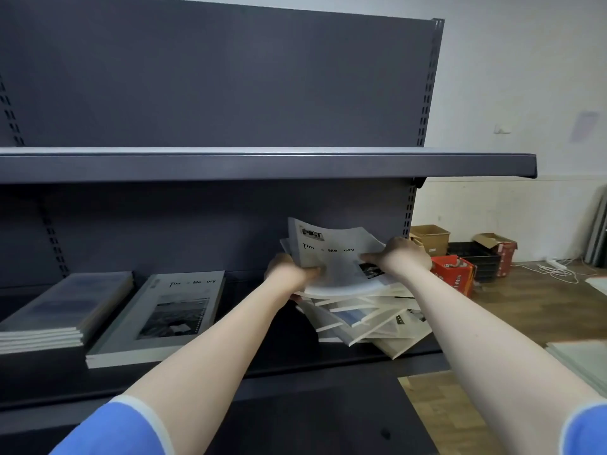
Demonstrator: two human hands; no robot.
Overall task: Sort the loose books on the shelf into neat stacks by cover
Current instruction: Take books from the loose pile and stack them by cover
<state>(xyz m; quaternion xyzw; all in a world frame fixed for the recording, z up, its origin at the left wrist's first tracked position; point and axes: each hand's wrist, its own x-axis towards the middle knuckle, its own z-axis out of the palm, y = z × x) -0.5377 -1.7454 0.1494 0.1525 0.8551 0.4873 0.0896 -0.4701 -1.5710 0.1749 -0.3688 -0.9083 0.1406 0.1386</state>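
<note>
Your left hand [289, 274] and right hand [399, 256] each pinch one white book [331, 254] above the messy pile [368, 320]; two neat stacks [157, 320] lie left of it on the shelf [328, 362]. Pile count unclear.

Only readable bits we spot are on two covers. The grey book [157, 318] lying flat on the shelf [328, 366] says "Tim" and "Me ory", with the middle washed out. Right of it, the lifted book [331, 254] shows the same "Tim … Me ory". The red box's [455, 274] print is too blurry for us.
</note>
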